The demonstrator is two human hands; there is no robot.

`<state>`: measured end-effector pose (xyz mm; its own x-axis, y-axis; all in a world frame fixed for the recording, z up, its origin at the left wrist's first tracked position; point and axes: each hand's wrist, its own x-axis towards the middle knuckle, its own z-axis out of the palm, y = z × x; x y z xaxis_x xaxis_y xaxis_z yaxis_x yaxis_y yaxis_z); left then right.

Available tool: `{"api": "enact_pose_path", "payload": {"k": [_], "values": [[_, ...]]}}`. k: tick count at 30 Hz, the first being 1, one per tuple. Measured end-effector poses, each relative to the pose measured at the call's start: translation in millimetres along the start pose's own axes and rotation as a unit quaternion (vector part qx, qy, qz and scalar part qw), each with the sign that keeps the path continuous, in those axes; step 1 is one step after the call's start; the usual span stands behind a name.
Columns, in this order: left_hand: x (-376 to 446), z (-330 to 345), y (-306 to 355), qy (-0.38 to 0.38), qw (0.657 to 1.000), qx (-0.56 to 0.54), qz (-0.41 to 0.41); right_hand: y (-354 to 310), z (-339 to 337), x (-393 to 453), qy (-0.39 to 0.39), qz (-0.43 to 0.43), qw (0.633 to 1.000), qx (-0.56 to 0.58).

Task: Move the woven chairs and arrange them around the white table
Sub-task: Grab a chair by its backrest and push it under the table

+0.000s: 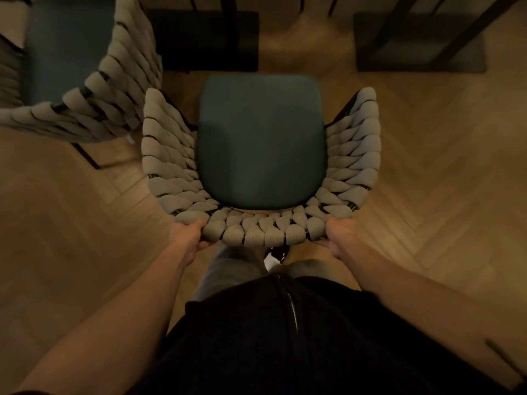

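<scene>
Hands: left [190, 234] and right [339, 234] both gripping chair [261, 138] back | second chair [94, 92] far-left | table unseen, so early days

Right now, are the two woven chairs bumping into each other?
Cannot tell. In the head view the held woven chair and the second woven chair look very close at their woven edges, but the dim blur hides any gap.

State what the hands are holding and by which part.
Both hands hold the woven chair by the top rim of its backrest: the left hand at the left rear corner, the right hand at the right rear corner.
</scene>
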<state>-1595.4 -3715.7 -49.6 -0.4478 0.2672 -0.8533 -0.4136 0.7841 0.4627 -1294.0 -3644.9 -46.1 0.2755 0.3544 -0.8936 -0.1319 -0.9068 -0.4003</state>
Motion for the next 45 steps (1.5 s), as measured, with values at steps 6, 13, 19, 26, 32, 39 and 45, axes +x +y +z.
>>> {"api": "enact_pose_path", "payload": {"k": [6,13,19,26,32,39,45], "values": [[21,28,58,-0.001,1.000,-0.006,-0.004,-64,29,16,-0.008,-0.009,1.000,0.011],[60,54,118,0.000,1.000,-0.006,-0.016,-123,68,41,-0.005,-0.004,1.000,0.008],[87,68,171,-0.006,1.000,-0.005,-0.008,-172,101,57,-0.009,-0.007,1.000,0.010],[117,80,224,-0.025,1.000,0.000,-0.005,-218,132,79,-0.007,0.016,1.000,0.010],[133,87,252,-0.023,0.999,0.032,0.014,-243,147,85,0.002,0.036,0.999,0.012],[132,91,251,-0.022,0.999,0.023,0.017,-246,143,82,-0.009,0.035,0.999,0.003],[124,82,245,-0.043,0.999,-0.006,0.008,-237,127,69,-0.051,0.017,0.999,-0.010]]}}
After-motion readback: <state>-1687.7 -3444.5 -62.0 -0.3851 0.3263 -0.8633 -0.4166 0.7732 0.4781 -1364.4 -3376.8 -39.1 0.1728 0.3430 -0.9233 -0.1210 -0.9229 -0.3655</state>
